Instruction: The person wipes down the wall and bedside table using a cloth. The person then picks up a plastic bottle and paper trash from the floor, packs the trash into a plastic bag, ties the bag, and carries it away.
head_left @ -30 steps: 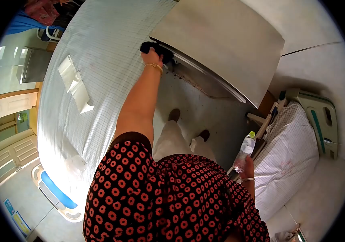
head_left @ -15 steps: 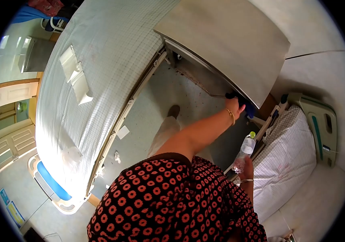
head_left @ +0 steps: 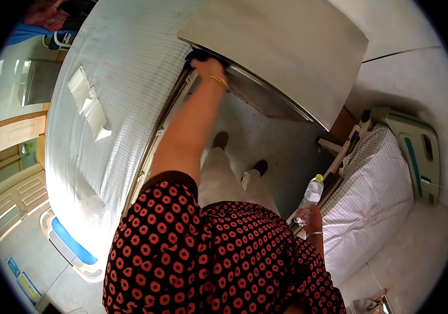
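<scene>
Beside the cabinet (head_left: 281, 57), left hand (head_left: 210, 69) fingers clutch dark cloth (head_left: 197, 55) and right hand (head_left: 314, 219) fingers curl around a bottle (head_left: 313, 192).

From here I see, toward ten o'clock, a wide bed in a pale, finely checked sheet (head_left: 124, 57); a creased white rectangular strip (head_left: 89, 103) lies on it.

Loose black top (head_left: 239, 251), covered in orange-red ring motifs with scalloped edges and dark centres, set in rows. Short, wide left sleeve (head_left: 156, 209) ending in plain dark brown band (head_left: 171, 178). Left hand (head_left: 208, 68): slim gold-coloured bangle (head_left: 219, 81) at wrist. Right hand (head_left: 314, 219): slim pale, silvery bracelet (head_left: 314, 234). Cream trousers (head_left: 223, 175), long-legged, plain. Dark brown shoes (head_left: 220, 139), rounded toes.
</scene>
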A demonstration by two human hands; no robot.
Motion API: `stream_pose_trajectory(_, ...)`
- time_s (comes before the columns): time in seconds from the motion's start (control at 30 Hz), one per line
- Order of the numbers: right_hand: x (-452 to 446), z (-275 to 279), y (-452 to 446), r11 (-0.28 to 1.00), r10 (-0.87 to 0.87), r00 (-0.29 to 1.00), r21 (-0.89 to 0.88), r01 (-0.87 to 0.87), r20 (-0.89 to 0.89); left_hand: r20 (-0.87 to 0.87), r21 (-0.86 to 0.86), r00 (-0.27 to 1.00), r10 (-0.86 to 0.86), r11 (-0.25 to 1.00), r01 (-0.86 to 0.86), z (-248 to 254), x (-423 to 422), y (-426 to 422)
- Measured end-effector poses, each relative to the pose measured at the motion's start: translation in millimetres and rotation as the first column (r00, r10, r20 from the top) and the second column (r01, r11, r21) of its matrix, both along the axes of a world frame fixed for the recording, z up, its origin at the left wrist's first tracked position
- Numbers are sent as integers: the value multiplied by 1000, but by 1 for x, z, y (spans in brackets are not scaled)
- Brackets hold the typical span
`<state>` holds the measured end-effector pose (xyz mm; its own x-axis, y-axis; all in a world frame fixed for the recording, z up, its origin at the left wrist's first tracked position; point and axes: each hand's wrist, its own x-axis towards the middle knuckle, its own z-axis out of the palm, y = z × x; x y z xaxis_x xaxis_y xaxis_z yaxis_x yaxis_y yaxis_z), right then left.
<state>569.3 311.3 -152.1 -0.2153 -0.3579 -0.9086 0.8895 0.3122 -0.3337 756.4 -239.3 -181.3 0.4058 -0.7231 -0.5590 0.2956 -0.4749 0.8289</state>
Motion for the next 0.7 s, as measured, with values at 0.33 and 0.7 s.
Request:
stream_pose_trajectory(0.33,-25,5,-12,999,31,999,-11,-32,-42,-609,156,697,-379,804,574,32,-161,237)
stream_pose_trajectory(0.7,-15,-18,21,997,77,997,-2,-77,29,-423,-117,855,-299,954,276,28,24,16)
